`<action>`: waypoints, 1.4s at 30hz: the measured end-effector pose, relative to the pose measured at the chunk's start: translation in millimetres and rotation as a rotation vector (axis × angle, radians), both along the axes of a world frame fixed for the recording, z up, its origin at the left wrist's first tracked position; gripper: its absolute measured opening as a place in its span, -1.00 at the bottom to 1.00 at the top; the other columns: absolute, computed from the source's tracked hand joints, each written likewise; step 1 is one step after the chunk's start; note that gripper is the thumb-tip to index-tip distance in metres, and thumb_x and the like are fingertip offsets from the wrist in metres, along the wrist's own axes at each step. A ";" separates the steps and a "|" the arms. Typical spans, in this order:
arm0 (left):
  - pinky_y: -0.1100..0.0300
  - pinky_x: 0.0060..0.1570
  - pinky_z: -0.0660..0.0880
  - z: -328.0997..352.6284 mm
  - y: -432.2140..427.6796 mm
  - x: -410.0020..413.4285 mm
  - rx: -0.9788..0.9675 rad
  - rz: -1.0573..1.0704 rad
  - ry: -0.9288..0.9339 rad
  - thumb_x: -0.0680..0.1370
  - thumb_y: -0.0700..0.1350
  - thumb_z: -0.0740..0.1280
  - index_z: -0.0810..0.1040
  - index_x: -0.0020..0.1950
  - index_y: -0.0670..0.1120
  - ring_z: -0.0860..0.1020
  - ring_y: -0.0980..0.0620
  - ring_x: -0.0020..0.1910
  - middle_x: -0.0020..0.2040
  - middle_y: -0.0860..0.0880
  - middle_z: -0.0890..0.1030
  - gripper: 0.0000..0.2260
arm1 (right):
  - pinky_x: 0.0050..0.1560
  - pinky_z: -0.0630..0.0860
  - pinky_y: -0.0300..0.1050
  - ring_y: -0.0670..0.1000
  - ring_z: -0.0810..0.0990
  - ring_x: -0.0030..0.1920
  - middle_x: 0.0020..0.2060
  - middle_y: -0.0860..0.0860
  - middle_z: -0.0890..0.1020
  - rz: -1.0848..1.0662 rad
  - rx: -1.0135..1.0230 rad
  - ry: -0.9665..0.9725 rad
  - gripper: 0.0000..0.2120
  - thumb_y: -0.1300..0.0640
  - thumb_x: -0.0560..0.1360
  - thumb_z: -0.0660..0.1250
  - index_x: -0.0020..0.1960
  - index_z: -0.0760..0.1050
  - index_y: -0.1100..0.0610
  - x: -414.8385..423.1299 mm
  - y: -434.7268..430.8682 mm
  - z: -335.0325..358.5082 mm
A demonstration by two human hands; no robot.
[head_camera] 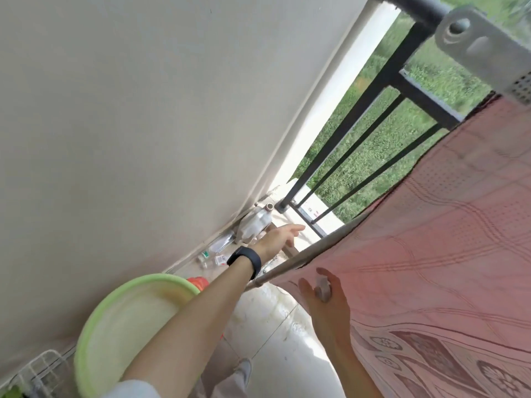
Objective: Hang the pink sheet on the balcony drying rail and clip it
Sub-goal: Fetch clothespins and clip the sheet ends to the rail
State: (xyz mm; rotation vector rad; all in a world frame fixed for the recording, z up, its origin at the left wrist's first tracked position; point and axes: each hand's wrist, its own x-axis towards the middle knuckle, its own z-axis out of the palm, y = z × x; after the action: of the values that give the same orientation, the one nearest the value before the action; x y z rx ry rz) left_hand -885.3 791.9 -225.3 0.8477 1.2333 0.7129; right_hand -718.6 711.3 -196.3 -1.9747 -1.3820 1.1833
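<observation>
The sheet on the right is pink, woven with wavy lines and dotted squares, and its near border is darker with flower motifs. The basin on the left is light green, cream inside. The far railing is black, the grass green, the wristband dark and the clip white.

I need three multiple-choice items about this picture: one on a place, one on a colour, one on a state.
1. The sheet hangs:
A. over the rail
B. on a chair
C. on a bed
2. The wristband is:
A. red
B. black
C. white
3. The right hand:
A. is empty
B. holds a clip
C. holds a cup

Answers:
1. A, the pink cloth drapes down from the rod.
2. B, the band on the wrist is dark.
3. B, the fingers curl round a pale clip.
</observation>
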 end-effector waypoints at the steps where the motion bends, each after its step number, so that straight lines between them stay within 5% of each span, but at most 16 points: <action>1: 0.17 0.26 0.25 2.2 4.6 1.5 -0.033 -0.057 -0.092 0.52 -0.28 0.08 0.55 0.32 -0.03 0.37 0.06 0.30 0.39 -0.05 0.47 -0.55 | -0.19 0.44 -0.30 -0.22 0.59 -0.16 -0.19 -0.18 0.58 -0.011 -0.004 -0.012 -0.68 -0.03 0.46 0.47 0.15 0.47 -0.23 -5.3 0.3 0.5; 3: 0.15 0.28 0.29 -0.6 9.2 6.7 -0.049 -0.203 -0.168 0.40 -0.19 0.10 0.66 0.00 0.00 0.45 0.07 0.23 0.24 -0.03 0.57 -0.63 | -0.21 0.41 -0.32 -0.18 0.57 -0.21 -0.26 -0.19 0.57 -0.024 0.005 -0.035 -0.74 -0.03 0.47 0.46 0.10 0.50 -0.23 -17.0 0.5 0.9; 5: 0.22 0.00 0.37 -1.9 8.1 6.0 0.003 -0.301 -0.056 0.35 -0.14 0.14 0.52 -0.28 -0.08 0.46 0.02 -0.06 -0.06 -0.09 0.53 -0.83 | -0.28 0.35 -0.24 -0.02 0.43 -0.33 -0.44 -0.10 0.44 -0.047 0.030 -0.076 -0.91 -0.05 0.48 0.44 -0.11 0.54 -0.11 -29.5 2.9 2.1; 7: 0.16 -0.05 0.39 -9.7 8.8 2.1 0.026 -0.292 -0.002 0.46 -0.14 0.21 0.49 -0.23 -0.16 0.42 -0.01 -0.12 -0.13 -0.13 0.47 -0.87 | -0.28 0.34 -0.16 0.05 0.41 -0.33 -0.46 -0.02 0.46 -0.086 0.076 -0.141 -0.74 -0.10 0.49 0.42 -0.26 0.50 0.02 -36.8 5.6 0.4; 12: 0.22 -0.13 0.40 -13.8 12.3 -2.9 -0.022 -0.323 -0.044 0.52 -0.20 0.22 0.60 -0.08 0.02 0.50 0.05 -0.08 -0.03 -0.01 0.57 -0.81 | -0.22 0.39 -0.18 -0.09 0.54 -0.25 -0.34 -0.03 0.62 -0.172 0.170 -0.260 -0.75 -0.07 0.50 0.43 -0.28 0.53 0.02 -47.8 2.1 4.5; 17: 0.07 0.00 0.31 -20.0 15.6 -4.0 0.012 -0.407 -0.013 0.35 0.08 0.17 0.47 -0.22 -0.08 0.39 0.00 -0.10 -0.13 -0.05 0.48 -0.76 | -0.21 0.38 -0.02 0.12 0.46 -0.30 -0.41 0.07 0.52 -0.231 0.165 -0.319 -0.66 0.01 0.50 0.42 -0.34 0.42 0.13 -49.0 -4.7 0.5; 24: 0.17 0.07 0.36 -30.1 11.1 -6.0 -0.032 -0.391 -0.164 0.33 -0.02 0.15 0.60 -0.04 -0.09 0.47 -0.04 0.02 0.00 -0.13 0.59 -0.66 | -0.12 0.48 0.04 0.25 0.57 -0.19 -0.28 0.18 0.54 -0.315 0.113 -0.232 -0.74 0.00 0.53 0.36 -0.20 0.40 0.13 -47.0 -28.8 -11.1; 26: 0.11 0.21 0.34 -32.0 11.1 -2.9 -0.020 -0.401 -0.152 0.35 0.01 0.14 0.64 -0.01 -0.01 0.50 -0.06 0.16 0.23 -0.12 0.58 -0.65 | -0.18 0.46 -0.09 0.15 0.62 -0.21 -0.31 0.16 0.60 -0.322 0.100 -0.218 -0.78 0.02 0.55 0.33 -0.18 0.41 0.10 -46.1 -31.4 -10.2; 28: 0.13 0.19 0.36 -31.6 15.0 -0.2 0.006 -0.421 -0.141 0.43 -0.02 0.14 0.63 0.08 -0.03 0.49 -0.02 0.20 0.25 -0.05 0.56 -0.65 | -0.26 0.44 -0.21 -0.06 0.62 -0.33 -0.30 0.13 0.64 -0.327 0.103 -0.218 -0.79 0.02 0.58 0.31 -0.16 0.40 0.10 -44.4 -28.4 -8.1; 30: 0.23 0.04 0.37 -26.3 20.6 -0.6 0.010 -0.426 -0.162 0.50 -0.09 0.17 0.60 0.22 -0.10 0.49 0.05 0.14 0.19 -0.02 0.55 -0.64 | -0.18 0.53 -0.08 -0.12 0.64 -0.37 -0.31 0.10 0.67 -0.327 0.092 -0.203 -0.83 0.00 0.59 0.31 -0.10 0.42 0.06 -42.9 -19.3 -8.8; 33: 0.26 -0.12 0.34 -26.5 29.7 -2.4 -0.025 -0.472 -0.169 0.49 -0.15 0.21 0.56 0.32 -0.04 0.49 0.05 0.17 0.26 -0.02 0.55 -0.60 | -0.18 0.65 0.03 0.03 0.69 -0.34 -0.30 0.04 0.70 -0.349 0.048 -0.026 -0.92 0.03 0.60 0.33 0.07 0.47 -0.01 -46.8 5.0 -7.9; 36: 0.18 0.08 0.46 -36.7 37.8 1.6 0.062 -0.498 -0.102 0.46 -0.20 0.26 0.52 0.35 -0.02 0.48 0.01 0.23 0.27 -0.06 0.55 -0.55 | -0.23 0.64 -0.06 0.05 0.68 -0.34 -0.29 -0.01 0.70 -0.391 0.026 0.135 -0.93 0.16 0.59 0.34 0.06 0.54 0.06 -49.6 31.3 -2.8; 38: 0.22 0.12 0.47 -42.3 40.8 5.1 0.147 -0.495 -0.028 0.56 -0.14 0.31 0.53 0.32 -0.01 0.51 0.04 0.14 0.14 -0.02 0.58 -0.67 | -0.26 0.61 -0.09 0.02 0.66 -0.35 -0.30 0.03 0.68 -0.413 0.008 0.177 -0.92 0.21 0.59 0.33 0.07 0.56 0.15 -46.7 39.1 -3.1; 42: 0.52 -0.28 0.37 -52.9 44.5 8.1 0.277 -0.470 0.135 0.54 -0.10 0.35 0.69 -0.03 0.01 0.55 0.12 -0.10 -0.12 0.10 0.66 -0.88 | -0.29 0.58 -0.14 0.03 0.68 -0.31 -0.33 -0.04 0.68 -0.366 0.025 0.095 -0.95 0.15 0.59 0.34 0.03 0.54 0.11 -41.9 35.2 -8.7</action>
State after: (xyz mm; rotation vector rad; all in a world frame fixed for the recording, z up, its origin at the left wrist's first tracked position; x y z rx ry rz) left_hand -877.2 836.4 -278.2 1.3776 1.0086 0.4516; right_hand -760.5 746.5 -205.0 -2.0148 -0.9321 1.0659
